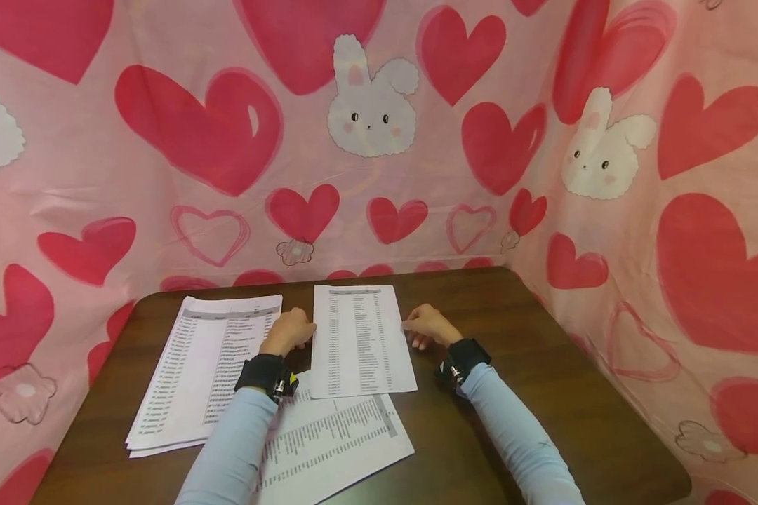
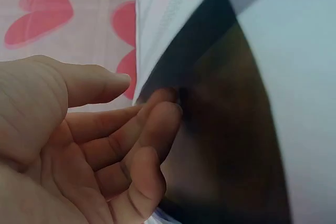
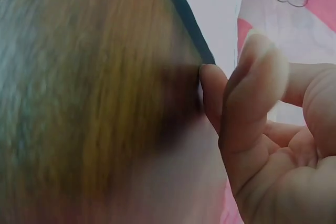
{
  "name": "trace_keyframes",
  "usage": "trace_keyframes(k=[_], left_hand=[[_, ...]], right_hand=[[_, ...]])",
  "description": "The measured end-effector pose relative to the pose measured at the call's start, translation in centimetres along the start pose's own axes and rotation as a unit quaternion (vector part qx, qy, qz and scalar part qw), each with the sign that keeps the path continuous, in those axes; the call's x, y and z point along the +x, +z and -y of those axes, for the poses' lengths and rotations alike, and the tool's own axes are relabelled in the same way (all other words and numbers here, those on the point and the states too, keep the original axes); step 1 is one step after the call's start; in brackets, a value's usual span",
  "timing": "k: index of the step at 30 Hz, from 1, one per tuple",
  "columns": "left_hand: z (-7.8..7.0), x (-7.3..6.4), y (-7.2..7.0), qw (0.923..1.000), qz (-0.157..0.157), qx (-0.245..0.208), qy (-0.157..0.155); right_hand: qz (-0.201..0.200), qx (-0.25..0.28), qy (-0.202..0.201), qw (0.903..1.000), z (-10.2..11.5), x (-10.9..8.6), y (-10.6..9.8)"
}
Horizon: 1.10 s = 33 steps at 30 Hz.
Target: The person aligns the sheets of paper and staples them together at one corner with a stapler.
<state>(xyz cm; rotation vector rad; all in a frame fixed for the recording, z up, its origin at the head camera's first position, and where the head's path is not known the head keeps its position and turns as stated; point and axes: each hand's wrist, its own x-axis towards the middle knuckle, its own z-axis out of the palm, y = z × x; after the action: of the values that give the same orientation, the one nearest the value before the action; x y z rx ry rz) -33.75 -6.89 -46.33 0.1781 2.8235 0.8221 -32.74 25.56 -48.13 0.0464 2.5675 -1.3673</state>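
Observation:
A printed sheet of paper (image 1: pixel 344 344) stands between the two hands, its rows of text running down the page. At its left edge, my left hand (image 1: pixel 293 330) pinches it between thumb and index finger; in the left wrist view the other fingers (image 2: pixel 113 153) curl loosely below. My right hand (image 1: pixel 431 325) pinches the opposite edge, and the right wrist view shows that thumb and fingertips (image 3: pixel 212 85) at the paper's border. Below the sheet, partly covered by it and the left forearm, other printed papers (image 1: pixel 341 449) lie turned at an angle.
A stack of printed papers (image 1: pixel 189 372) lies on the left of the brown wooden table (image 1: pixel 581 421), its right side partly behind the left hand and arm. Pink cloth (image 1: pixel 366 175) with hearts and rabbits hangs behind the table and along its sides.

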Motion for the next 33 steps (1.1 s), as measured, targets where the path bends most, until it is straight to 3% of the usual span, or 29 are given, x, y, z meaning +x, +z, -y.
trace_keyframes(k=[11,16,21,28,33], left_hand=[[0.2,0.3,1.1,0.9998,-0.014,-0.013,0.007],[0.3,0.4,1.2,0.9995,-0.009,-0.027,0.012],[0.3,0.4,0.9,0.9994,0.001,-0.034,0.011],[-0.1,-0.1,0.4,0.9993,0.002,-0.038,0.006],[-0.3,-0.2,0.1,0.9993,-0.002,-0.038,0.004]], right_hand=[[0.004,0.028,-0.010,0.9995,-0.1,0.7,0.5],[-0.014,0.029,0.000,0.9995,0.0,0.8,0.3],[-0.020,0.038,0.002,0.9991,0.1,0.6,-0.2],[-0.002,0.096,0.008,0.9954,0.0,0.5,-1.0],[0.001,0.100,0.007,0.9950,0.1,0.3,-1.1]])
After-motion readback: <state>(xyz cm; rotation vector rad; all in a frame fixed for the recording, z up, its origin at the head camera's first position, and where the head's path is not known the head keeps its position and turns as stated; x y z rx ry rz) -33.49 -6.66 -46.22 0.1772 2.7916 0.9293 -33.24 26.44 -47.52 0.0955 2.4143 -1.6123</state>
